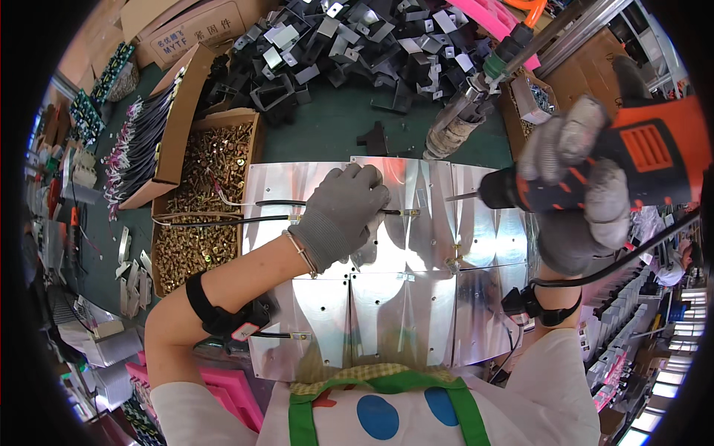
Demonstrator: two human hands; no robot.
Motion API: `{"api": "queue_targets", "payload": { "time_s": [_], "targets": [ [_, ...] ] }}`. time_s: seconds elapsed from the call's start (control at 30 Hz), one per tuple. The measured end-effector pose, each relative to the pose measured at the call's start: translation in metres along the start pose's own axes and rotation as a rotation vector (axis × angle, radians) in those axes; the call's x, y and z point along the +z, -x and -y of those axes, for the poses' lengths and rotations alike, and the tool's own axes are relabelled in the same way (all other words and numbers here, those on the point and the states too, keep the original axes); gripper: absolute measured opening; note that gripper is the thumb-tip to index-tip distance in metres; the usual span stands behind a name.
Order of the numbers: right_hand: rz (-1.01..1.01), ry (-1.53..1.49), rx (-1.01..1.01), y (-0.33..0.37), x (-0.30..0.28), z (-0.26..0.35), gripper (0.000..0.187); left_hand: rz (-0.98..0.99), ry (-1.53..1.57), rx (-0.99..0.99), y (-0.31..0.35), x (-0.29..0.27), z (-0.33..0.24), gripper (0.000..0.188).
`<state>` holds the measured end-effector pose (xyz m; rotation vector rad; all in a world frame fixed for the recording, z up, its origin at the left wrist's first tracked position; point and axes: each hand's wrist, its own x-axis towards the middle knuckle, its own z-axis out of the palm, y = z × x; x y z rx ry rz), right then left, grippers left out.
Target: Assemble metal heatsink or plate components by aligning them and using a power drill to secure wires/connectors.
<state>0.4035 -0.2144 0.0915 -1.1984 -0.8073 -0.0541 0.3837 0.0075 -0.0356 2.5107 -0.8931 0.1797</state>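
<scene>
Centre frame, the left hand [338, 215] in a grey glove lies flat, fingers spread, pressing the shiny reflector sheet [416, 297] onto the table [335, 123]. The right hand [576, 186] is clenched around the orange-and-black power screwdriver [595, 171], bit aimed left at the sheet. That thin metal looks light, springy and slick with sharp edges; best pinned down flat near the fixing point. Left of it, an open cardboard box of brass screws [204, 201]. Upper left, a brown carton [190, 26] with a pale printed label.
</scene>
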Motion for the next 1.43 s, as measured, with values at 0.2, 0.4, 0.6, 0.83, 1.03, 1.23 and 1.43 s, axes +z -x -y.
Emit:
{"api": "queue_targets", "payload": {
  "time_s": [0.2, 0.4, 0.6, 0.83, 1.03, 1.23, 1.43],
  "targets": [
    [-0.364, 0.451, 0.418, 0.074, -0.074, 0.072, 0.039, 0.187, -0.233, 0.072, 0.001, -0.017, 0.011, 0.030],
    [-0.620, 0.879, 0.981, 0.194, -0.150, 0.024, 0.061, 0.045, -0.240, -0.003, 0.031, -0.065, 0.021, 0.030],
    [-0.385, 1.314, 0.725, 0.255, -0.172, -0.021, 0.064, -0.356, -0.442, -0.349, 0.078, -0.166, 0.106, 0.018],
    [-0.246, 1.940, 0.619, 0.228, -0.179, 0.010, 0.062, 0.155, -0.615, -0.877, 0.164, -0.201, 0.195, 0.020],
    [-0.277, 1.647, 0.601, 0.200, -0.148, 0.018, 0.061, 0.021, -0.321, -0.778, 0.183, -0.200, 0.220, 0.021],
    [-0.223, 1.701, 0.415, 0.191, -0.141, 0.021, 0.058, -0.146, -0.232, -0.690, 0.181, -0.209, 0.206, 0.022],
    [-0.193, 1.682, 0.528, 0.190, -0.142, 0.031, 0.057, -0.154, -0.469, -0.537, 0.158, -0.241, 0.176, 0.021]
  ]
}}
